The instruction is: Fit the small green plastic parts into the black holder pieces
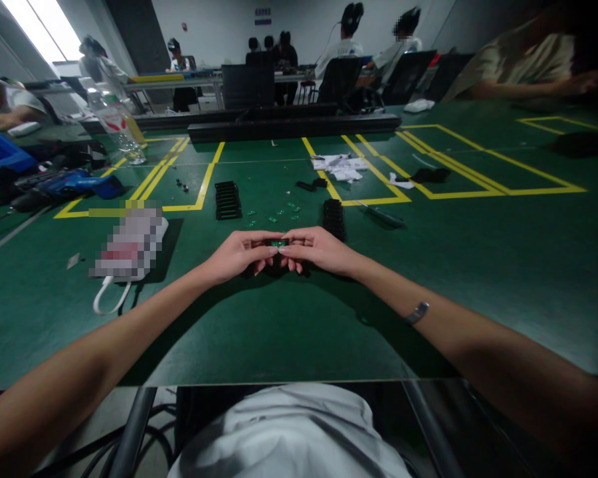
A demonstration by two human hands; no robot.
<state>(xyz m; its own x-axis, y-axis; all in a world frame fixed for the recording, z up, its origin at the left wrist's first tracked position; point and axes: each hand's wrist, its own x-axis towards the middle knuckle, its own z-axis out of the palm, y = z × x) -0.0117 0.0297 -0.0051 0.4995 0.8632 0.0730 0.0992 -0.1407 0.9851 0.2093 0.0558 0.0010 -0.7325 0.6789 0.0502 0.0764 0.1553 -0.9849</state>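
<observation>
Between the fingertips of my left hand and my right hand is a small black casing with a green circuit board in it. Both thumbs press on its near side, and the fingers wrap behind and under it. Just beyond my hands, several small green circuit boards lie loose on the table. A row of black casings stands to the left of them. Another black row stands close behind my right hand, partly hidden by it.
A pixelated box-like device with a white cable lies left. Further off are a plastic bottle, blue power tools, crumpled white paper, a dark screwdriver-like tool and a long black bar. Several people sit at tables beyond.
</observation>
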